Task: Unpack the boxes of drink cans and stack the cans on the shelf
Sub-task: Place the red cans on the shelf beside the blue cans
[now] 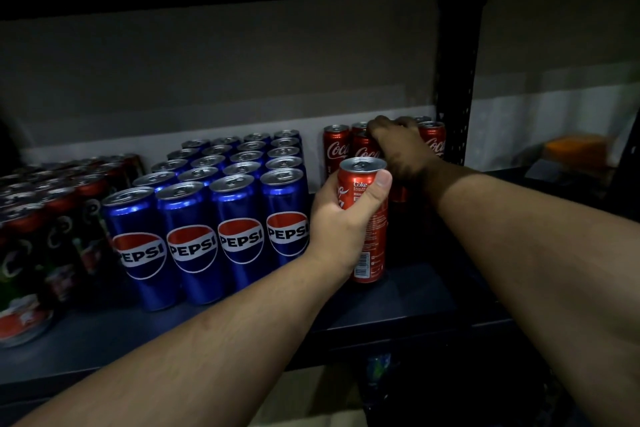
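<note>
2 hands (341, 218) on Coke cans (367, 218)

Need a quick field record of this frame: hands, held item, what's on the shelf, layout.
left hand: grips a red Coke can, upright, at the shelf front
right hand: reaches deeper, resting on the tops of the Coca-Cola cans at the back; grip unclear
shelf: dark board, dim light
Pepsi cans: blue block, four across, several rows deep, left of the Coke group
dark cans: far left, brand unreadable
upright post: black, right of the Coke group
</note>
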